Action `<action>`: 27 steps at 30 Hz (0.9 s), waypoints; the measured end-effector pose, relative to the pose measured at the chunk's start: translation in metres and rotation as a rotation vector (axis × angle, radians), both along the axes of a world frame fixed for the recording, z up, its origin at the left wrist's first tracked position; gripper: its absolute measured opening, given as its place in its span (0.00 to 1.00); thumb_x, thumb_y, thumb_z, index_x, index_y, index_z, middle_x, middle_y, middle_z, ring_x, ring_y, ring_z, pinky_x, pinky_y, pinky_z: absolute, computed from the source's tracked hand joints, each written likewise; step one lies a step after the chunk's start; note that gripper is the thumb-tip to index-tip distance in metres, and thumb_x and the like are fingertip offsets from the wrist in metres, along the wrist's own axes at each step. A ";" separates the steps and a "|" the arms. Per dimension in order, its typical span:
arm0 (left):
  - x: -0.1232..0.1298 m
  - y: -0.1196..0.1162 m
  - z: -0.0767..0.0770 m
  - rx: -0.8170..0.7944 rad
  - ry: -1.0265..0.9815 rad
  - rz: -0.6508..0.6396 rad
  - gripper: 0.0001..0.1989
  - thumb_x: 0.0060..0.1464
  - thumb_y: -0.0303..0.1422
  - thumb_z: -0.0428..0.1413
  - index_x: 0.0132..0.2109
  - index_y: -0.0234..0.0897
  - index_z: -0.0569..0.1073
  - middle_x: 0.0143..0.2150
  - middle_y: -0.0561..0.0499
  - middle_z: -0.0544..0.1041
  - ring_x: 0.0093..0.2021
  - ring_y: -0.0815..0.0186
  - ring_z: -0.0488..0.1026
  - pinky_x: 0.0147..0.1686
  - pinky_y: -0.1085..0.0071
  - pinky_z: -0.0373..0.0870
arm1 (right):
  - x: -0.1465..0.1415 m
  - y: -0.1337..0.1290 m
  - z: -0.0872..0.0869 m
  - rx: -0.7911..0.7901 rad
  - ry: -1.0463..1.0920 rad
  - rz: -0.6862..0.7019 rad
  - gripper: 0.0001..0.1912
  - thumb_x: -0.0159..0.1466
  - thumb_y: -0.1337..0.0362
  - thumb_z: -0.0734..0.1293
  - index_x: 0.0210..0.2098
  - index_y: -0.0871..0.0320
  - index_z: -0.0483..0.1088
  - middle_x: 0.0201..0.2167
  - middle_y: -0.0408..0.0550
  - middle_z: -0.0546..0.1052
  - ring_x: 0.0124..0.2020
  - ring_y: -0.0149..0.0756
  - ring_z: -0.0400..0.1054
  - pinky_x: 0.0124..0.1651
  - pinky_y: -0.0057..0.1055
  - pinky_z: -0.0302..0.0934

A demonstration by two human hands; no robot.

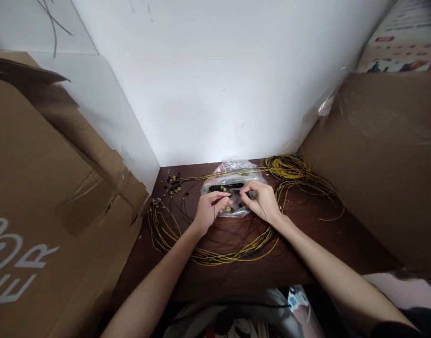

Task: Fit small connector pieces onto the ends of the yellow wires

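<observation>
Left hand (209, 208) and right hand (261, 199) close together over clear plastic bag (233, 171) at far middle of dark table (317, 244), fingers pinched on small black connector (244, 193); yellow wires (208, 256) looped around, small parts (173, 184) far left.

Small parts under both fingertips too tiny to ID; cardboard box (42, 211) cut off at left edge.
</observation>
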State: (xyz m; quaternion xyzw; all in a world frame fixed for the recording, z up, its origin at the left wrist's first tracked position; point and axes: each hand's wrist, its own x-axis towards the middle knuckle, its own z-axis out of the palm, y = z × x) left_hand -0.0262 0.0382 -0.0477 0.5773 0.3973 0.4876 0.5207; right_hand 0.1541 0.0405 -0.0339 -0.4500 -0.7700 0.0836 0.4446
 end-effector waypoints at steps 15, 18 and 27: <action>-0.001 0.000 -0.002 0.038 0.058 -0.016 0.12 0.48 0.34 0.58 0.38 0.30 0.76 0.28 0.47 0.78 0.21 0.74 0.64 0.22 0.77 0.60 | -0.004 -0.003 -0.001 -0.030 -0.052 0.108 0.06 0.61 0.67 0.61 0.31 0.59 0.70 0.28 0.46 0.74 0.31 0.34 0.67 0.36 0.30 0.60; -0.001 0.000 -0.001 0.061 0.092 -0.008 0.11 0.48 0.33 0.57 0.38 0.30 0.77 0.29 0.46 0.78 0.21 0.73 0.65 0.23 0.77 0.60 | 0.000 0.000 -0.001 -0.036 0.005 0.056 0.04 0.59 0.69 0.62 0.29 0.60 0.69 0.26 0.45 0.73 0.29 0.33 0.67 0.34 0.28 0.60; -0.001 -0.001 0.004 0.042 0.060 0.041 0.10 0.47 0.31 0.58 0.36 0.30 0.77 0.27 0.48 0.78 0.20 0.75 0.62 0.22 0.77 0.61 | -0.001 -0.002 0.003 -0.045 -0.024 0.170 0.05 0.60 0.68 0.63 0.35 0.60 0.70 0.28 0.46 0.73 0.29 0.32 0.67 0.35 0.28 0.61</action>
